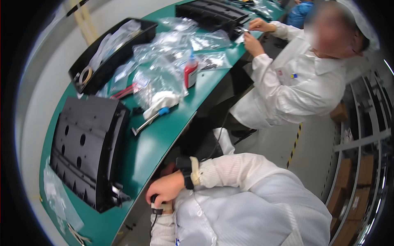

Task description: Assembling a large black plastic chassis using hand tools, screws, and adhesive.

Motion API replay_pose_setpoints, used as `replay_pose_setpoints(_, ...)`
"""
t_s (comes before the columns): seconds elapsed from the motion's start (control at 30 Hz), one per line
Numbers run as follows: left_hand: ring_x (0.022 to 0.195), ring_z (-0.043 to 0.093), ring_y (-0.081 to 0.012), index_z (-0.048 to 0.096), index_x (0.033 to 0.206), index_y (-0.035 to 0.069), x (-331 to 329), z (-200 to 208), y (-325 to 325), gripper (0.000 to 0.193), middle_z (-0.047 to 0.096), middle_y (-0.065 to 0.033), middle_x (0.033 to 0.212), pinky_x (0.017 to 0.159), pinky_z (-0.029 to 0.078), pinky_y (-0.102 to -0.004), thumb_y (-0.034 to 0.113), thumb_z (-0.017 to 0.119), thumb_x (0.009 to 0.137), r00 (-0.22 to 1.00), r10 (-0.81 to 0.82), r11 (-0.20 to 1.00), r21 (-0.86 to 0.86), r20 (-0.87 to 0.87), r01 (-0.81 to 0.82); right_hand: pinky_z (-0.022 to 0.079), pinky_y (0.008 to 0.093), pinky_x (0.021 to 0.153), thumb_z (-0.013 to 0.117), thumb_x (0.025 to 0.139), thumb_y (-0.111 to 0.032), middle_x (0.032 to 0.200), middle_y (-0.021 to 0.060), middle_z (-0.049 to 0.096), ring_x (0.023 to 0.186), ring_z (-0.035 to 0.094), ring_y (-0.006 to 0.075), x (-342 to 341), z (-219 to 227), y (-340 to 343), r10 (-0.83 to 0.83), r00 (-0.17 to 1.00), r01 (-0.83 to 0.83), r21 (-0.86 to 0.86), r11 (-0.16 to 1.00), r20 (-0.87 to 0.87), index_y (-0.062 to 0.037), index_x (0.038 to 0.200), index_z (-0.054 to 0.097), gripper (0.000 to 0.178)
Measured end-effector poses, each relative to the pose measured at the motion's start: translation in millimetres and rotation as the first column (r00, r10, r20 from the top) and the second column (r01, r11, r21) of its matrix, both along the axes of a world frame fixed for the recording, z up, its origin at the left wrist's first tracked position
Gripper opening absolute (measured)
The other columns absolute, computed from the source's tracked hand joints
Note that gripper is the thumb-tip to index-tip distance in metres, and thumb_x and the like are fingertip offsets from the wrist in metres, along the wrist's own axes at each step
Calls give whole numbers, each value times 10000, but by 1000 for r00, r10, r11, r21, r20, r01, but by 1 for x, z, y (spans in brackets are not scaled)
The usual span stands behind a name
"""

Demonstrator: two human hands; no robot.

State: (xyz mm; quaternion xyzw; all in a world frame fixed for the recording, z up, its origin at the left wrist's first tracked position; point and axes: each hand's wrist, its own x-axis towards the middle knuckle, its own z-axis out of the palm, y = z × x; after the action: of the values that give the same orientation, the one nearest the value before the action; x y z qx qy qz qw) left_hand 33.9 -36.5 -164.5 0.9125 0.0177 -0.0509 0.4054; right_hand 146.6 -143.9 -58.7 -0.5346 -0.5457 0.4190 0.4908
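The right hand (pixel 166 188) is holding a small black thing (pixel 154 199).
Its fingers are closing it in — it is sitting by the left wrist strap (pixel 165 208), near the green table (pixel 152 141). The left hand is hiding — I can't tell its shape.
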Motion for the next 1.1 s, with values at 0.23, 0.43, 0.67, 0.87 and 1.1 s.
replay_pose_setpoints(0.23, 1129, 657, -256, 642, 1278, 66, 14, 8, 11, 308, 689, -118, 1248, 928, 528, -384, 210, 615, 1007, 999, -12, 1000, -14, -41, 12, 535, 455, 955, 693, 982, -278, 1176, 237, 715, 1102, 674, 409, 0, -3, -5, -217, 959, 229, -46, 972, 182, 8, 1257, 667, 398)
replay_pose_setpoints(0.43, 1088, 675, -254, 650, 1260, 56, 14, 9, 22, 294, 702, -116, 1224, 900, 541, -384, 203, 623, 1007, 997, -5, 1000, -27, -78, 3, 565, 476, 903, 670, 994, -222, 1107, 243, 737, 1052, 692, 434, 11, 7, -35, -268, 930, 279, -7, 960, 253, 22, 1286, 652, 381)
replay_pose_setpoints(0.67, 1041, 696, -253, 659, 1239, 44, 15, 22, 22, 278, 718, -114, 1195, 866, 556, -384, 195, 633, 1006, 988, -24, 992, -127, -150, 5, 573, 446, 853, 667, 938, -148, 1026, 216, 738, 980, 711, 387, 21, 23, -60, -363, 909, 332, 171, 928, 203, 34, 1071, 714, 229)
replay_pose_setpoints(0.87, 674, 500, -43, 645, 765, -1, 8, 105, 6, 190, 604, 34, 706, 572, 381, -244, 27, 708, 943, 985, -37, 756, -649, -170, -84, 564, 413, 788, 647, 976, -119, 976, 172, 716, 884, 690, 353, 27, 43, -68, -388, 903, 346, 225, 911, 186, 34, 991, 720, 170)
replay_pose_setpoints(1.1, 518, 363, -118, 332, 634, 81, -10, 155, 19, 473, 419, -11, 576, 493, 289, -291, 64, 701, 929, 988, -119, 464, -874, 98, 142, 561, 413, 774, 665, 979, -123, 973, 164, 724, 891, 700, 345, 31, 43, -71, -382, 911, 346, 220, 912, 152, 21, 1037, 737, 171)
